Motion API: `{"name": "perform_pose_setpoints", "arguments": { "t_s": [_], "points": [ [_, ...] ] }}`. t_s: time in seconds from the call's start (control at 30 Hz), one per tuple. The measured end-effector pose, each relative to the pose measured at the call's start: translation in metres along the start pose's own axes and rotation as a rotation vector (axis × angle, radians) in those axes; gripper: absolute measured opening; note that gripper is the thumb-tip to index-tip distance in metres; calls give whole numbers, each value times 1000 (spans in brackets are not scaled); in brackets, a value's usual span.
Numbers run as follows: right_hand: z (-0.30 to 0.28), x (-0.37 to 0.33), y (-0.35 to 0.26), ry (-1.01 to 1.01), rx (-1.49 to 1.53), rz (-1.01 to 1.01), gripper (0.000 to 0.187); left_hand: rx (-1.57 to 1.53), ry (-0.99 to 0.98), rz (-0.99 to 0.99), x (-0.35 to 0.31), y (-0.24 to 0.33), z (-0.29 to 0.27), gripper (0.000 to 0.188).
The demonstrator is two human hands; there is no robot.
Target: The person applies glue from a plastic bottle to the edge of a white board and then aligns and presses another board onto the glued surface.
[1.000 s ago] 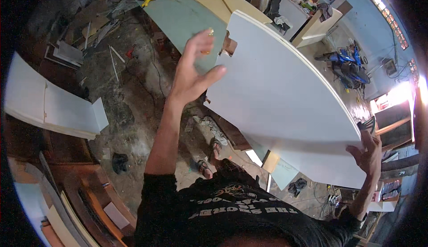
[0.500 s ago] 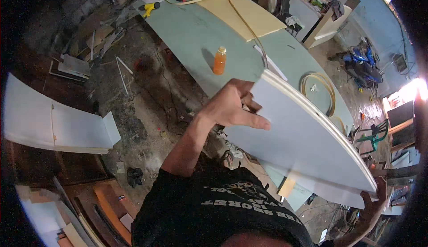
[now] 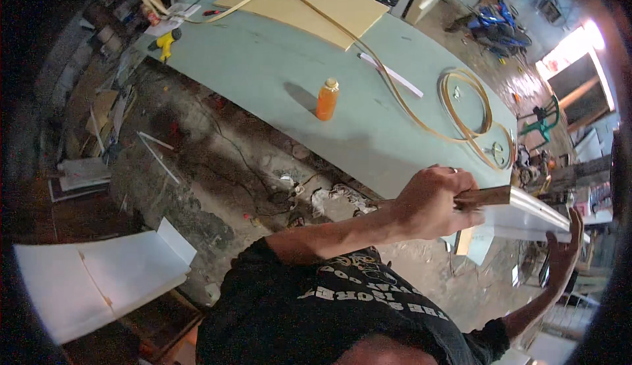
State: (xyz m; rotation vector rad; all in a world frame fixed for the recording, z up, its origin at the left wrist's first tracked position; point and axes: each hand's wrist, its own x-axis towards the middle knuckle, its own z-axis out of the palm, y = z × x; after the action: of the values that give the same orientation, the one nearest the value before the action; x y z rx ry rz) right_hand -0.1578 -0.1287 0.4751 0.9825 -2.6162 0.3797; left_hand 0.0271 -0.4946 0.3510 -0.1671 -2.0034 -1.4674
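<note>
A white board [image 3: 517, 223] is held up off the right front corner of the table, seen nearly edge-on, with a pale layered edge and a brown narrow end. My left hand [image 3: 438, 203] is closed around the brown end, knuckles up. Further right, my right hand [image 3: 565, 250] holds the board's other part, with the thumb on the near side and fingers reaching along the edge. Part of the board's far end is hidden behind that hand.
On the green-grey table [image 3: 263, 55] stand an orange bottle [image 3: 326, 101], a yellow drill [image 3: 166, 43], a cream sheet [image 3: 309, 9] and coiled edging strip [image 3: 487, 111]. White panels [image 3: 105, 273] lie at left. Cables and scraps litter the floor; a green chair [image 3: 545, 122] stands at right.
The board has swung right, away from over the table, and turned from broad face to nearly edge-on. My left hand has moved right and closed around its end. The view has shifted too.
</note>
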Motion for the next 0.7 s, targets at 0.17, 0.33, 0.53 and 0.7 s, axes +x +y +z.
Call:
{"name": "perform_pose_setpoints", "arguments": {
  "t_s": [0.17, 0.33, 0.53, 0.7],
  "points": [
    [7, 2, 2, -19, 82, 36, 69, -46, -197, 31, 1, -21, -45, 61],
    [-15, -17, 4, -11, -28, 62, 66, 234, 210, -186, -11, -179, -145, 98],
    [13, 19, -31, 16, 26, 8, 69, 268, 234, -483, -77, -379, -213, 87],
    [-4, -8, -27, 88, -36, -76, 71, 237, 211, -506, -40, -362, -148, 56]
  ]
}}
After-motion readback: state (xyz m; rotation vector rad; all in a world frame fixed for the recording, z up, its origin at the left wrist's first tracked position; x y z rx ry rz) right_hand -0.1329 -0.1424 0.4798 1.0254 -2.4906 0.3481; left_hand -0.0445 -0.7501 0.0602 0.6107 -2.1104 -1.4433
